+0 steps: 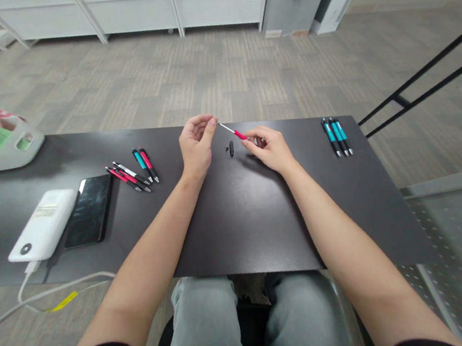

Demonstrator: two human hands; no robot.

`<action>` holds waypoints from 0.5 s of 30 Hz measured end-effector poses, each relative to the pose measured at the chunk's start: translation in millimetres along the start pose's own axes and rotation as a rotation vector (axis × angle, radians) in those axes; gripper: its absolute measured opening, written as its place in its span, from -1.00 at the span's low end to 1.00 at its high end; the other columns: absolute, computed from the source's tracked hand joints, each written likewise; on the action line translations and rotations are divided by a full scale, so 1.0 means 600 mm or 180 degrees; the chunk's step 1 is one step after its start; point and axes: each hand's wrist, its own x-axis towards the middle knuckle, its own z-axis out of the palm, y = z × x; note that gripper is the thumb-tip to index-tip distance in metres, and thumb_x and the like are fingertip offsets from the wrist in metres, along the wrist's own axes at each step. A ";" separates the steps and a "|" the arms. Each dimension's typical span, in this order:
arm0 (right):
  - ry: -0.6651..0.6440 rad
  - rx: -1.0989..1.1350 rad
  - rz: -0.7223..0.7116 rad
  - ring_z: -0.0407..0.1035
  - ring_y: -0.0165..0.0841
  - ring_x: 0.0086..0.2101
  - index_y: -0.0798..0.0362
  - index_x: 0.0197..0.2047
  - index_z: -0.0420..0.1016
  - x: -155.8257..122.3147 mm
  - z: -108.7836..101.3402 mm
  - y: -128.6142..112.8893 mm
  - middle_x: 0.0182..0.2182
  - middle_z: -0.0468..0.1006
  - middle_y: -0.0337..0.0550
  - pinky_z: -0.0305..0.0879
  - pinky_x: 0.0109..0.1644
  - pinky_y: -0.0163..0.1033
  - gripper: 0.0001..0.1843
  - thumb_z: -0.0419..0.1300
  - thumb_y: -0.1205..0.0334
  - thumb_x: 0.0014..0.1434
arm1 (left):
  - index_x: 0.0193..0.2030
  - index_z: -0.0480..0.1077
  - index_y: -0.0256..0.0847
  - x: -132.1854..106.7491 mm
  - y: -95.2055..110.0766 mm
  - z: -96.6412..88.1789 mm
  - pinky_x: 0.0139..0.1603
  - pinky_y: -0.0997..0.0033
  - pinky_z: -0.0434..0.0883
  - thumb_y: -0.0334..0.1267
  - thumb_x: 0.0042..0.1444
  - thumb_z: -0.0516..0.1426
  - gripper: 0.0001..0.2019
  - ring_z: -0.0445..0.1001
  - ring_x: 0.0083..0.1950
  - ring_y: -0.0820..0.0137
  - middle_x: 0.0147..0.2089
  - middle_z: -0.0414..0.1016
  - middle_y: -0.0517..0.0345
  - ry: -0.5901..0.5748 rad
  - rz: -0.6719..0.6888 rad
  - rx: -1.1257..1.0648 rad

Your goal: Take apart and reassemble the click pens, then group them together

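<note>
Above the table's far part, my left hand pinches the end of a thin whitish pen refill between thumb and fingertips. The refill's other end meets a red pen barrel, and my right hand is closed around that barrel, hiding part of it. Between my hands a black pen part, which looks like the grip section, lies on the table with a tiny dark piece beside it. To the left of my left hand lies a loose group of red, white and teal pens.
Three teal pens lie side by side at the far right of the dark table. On the left are a black phone, a white power bank with a cable, and a pale basket of coloured cloth.
</note>
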 end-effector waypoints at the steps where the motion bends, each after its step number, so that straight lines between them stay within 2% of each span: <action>1: -0.0009 -0.0019 0.0021 0.31 -0.25 -0.34 -0.09 -0.01 0.84 0.000 0.000 0.000 -0.28 0.62 -0.17 0.37 -0.10 -0.06 -0.84 0.42 0.07 0.51 | 0.03 0.66 -0.06 0.000 0.000 0.000 0.20 0.18 0.78 0.46 0.25 0.54 -0.36 0.85 0.07 0.20 0.01 0.84 -0.02 -0.0029 -0.0025 0.0007; 7: 0.0010 0.0021 0.0022 0.32 -0.25 -0.34 -0.09 -0.03 0.83 -0.001 -0.001 0.001 -0.29 0.60 -0.18 0.37 -0.09 -0.06 -0.86 0.42 0.09 0.50 | 0.05 0.64 -0.06 0.006 -0.005 -0.007 0.22 0.17 0.77 0.36 0.32 0.55 -0.44 0.83 0.03 0.23 0.03 0.83 0.00 0.0129 0.0045 -0.0094; 15: -0.0036 -0.0078 0.0159 0.33 -0.22 -0.32 -0.12 -0.02 0.84 -0.001 -0.001 -0.001 -0.27 0.66 -0.15 0.40 -0.10 -0.04 -0.81 0.45 -0.01 0.50 | 0.02 0.63 -0.05 0.005 0.008 -0.003 0.28 0.18 0.77 0.23 0.36 0.57 -0.54 0.85 0.10 0.22 0.03 0.84 0.00 0.0113 -0.0243 0.0107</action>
